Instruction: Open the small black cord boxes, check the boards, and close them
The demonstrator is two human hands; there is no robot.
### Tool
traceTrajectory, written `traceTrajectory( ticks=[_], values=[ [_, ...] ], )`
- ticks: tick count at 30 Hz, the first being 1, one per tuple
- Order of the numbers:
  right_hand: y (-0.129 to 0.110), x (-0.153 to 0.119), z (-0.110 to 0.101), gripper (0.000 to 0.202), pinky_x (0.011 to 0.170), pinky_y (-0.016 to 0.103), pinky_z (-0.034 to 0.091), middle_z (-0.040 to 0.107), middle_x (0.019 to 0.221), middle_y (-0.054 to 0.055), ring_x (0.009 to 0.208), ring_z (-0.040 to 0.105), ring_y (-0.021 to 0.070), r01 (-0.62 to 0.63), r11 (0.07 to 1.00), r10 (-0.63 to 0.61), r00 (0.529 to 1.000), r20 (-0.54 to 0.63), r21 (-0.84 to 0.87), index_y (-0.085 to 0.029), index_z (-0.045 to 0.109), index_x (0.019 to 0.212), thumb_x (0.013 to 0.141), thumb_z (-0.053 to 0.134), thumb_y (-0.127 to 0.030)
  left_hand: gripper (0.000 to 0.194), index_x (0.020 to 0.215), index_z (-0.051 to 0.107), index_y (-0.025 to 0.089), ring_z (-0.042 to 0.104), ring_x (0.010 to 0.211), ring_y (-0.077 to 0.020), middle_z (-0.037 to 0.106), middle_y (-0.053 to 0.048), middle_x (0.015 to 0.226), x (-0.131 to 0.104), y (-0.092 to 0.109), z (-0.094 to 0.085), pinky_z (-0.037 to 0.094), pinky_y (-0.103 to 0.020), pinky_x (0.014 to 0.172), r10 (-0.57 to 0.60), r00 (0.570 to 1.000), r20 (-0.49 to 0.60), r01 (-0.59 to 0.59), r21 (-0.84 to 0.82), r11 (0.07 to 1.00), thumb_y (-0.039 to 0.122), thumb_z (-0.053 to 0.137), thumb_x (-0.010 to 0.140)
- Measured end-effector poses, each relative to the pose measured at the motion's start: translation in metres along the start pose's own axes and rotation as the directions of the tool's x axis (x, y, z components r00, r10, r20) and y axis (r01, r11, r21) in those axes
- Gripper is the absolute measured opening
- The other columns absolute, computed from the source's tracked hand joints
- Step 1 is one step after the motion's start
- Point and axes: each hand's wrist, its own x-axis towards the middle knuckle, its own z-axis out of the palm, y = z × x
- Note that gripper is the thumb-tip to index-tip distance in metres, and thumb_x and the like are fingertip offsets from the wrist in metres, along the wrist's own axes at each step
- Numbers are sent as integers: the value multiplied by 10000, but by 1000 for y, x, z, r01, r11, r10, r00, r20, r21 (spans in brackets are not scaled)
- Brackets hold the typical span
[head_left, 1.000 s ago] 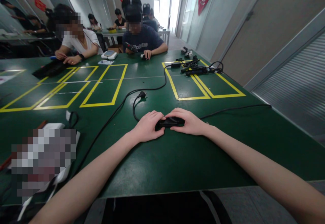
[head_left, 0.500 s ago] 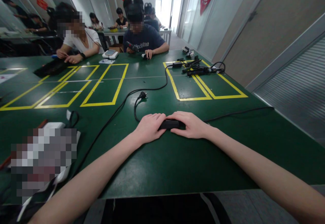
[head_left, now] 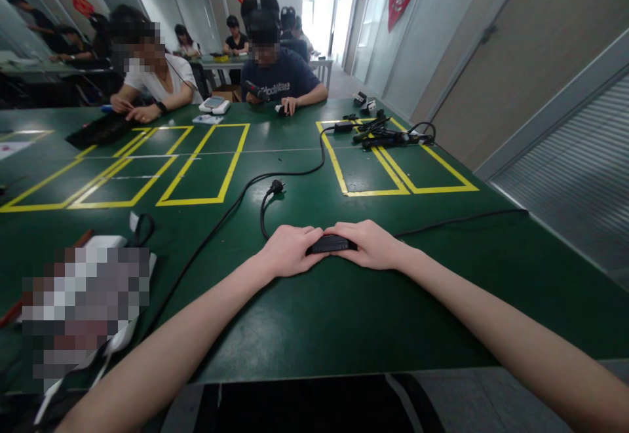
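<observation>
A black power adapter [head_left: 332, 244] lies between my two hands near the middle of the green table [head_left: 344, 315]. My left hand [head_left: 293, 249] grips its left end and my right hand [head_left: 366, 243] its right end, thumbs on the near side. The fingertips of both hands almost meet over the adapter. A short black cable with a plug [head_left: 276, 187] curves out beyond my left hand. From behind my right hand a thin black cable [head_left: 457, 220] runs to the table's right edge.
Tangled black adapters and cables [head_left: 383, 133] lie at the back right by yellow tape outlines. Another black cable [head_left: 211, 226] crosses the table left of my hands. A blurred white object [head_left: 105, 242] is at the left. Two people sit across the table.
The adapter has tilted between my hands, so that a ridged or printed face now shows. Both hands have shifted very slightly.
</observation>
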Motion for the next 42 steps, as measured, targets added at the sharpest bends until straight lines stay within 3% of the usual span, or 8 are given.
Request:
traceTrajectory(
  ticks=[17, 24, 29, 33, 36, 39, 42],
  values=[
    [-2, -1, -1, 370, 698, 312, 504, 748, 983, 110, 822, 725, 229, 86, 990, -86, 996, 5, -113, -141, 662, 1232, 1038, 538, -431, 279, 1054, 607, 197, 720, 821, -229, 732, -53, 931, -1, -2, -2, 506, -302, 694, 50, 999, 15, -50, -25, 998, 463, 524, 1037],
    [-1, -2, -1, 364, 714, 303, 506, 762, 986, 100, 842, 728, 225, 62, 994, -62, 998, 10, -92, -165, 659, 1223, 1047, 518, -451, 431, 1135, 629, 171, 678, 918, -237, 687, -102, 1033, -2, -5, 2, 555, -348, 816, 130, 983, -128, -130, 4, 991, 551, 442, 1054],
    [2, -1, -1, 387, 693, 300, 504, 752, 950, 94, 798, 722, 213, 86, 991, -90, 996, -30, -100, -155, 674, 1196, 1048, 523, -480, 466, 1160, 636, 150, 667, 976, -253, 689, -123, 1069, -1, -7, 6, 552, -374, 854, 160, 977, -145, -156, 33, 987, 515, 354, 1094],
    [6, -2, 2, 413, 748, 339, 531, 756, 997, 129, 862, 719, 238, 143, 976, -156, 985, -71, -164, -149, 676, 1254, 1065, 490, -466, 447, 1154, 656, 169, 675, 963, -255, 718, -117, 1045, -2, -7, 4, 556, -382, 862, 108, 980, -167, -116, -36, 993, 551, 448, 1051],
    [10, -3, 3, 419, 819, 381, 539, 747, 1112, 153, 960, 704, 258, 186, 954, -215, 971, -102, -237, -166, 657, 1340, 1075, 472, -433, 433, 1147, 664, 190, 686, 904, -238, 737, -87, 999, -3, -5, 3, 564, -368, 845, -15, 979, -202, -18, -162, 987, 576, 551, 987],
    [13, -4, 2, 423, 872, 414, 534, 723, 1210, 158, 1043, 680, 272, 205, 925, -251, 962, -110, -321, -194, 621, 1420, 1087, 445, -387, 406, 1106, 685, 202, 695, 857, -224, 749, -63, 974, -3, -4, 2, 557, -346, 800, -120, 979, -163, 81, -227, 970, 563, 532, 1000],
    [14, -5, 2, 415, 893, 427, 532, 716, 1231, 146, 1069, 665, 279, 212, 902, -271, 956, -112, -376, -218, 610, 1441, 1083, 450, -354, 386, 1074, 713, 200, 696, 819, -220, 755, -50, 930, -2, -6, 1, 542, -336, 764, -146, 982, -116, 109, -280, 954, 531, 521, 1020]
  ],
)
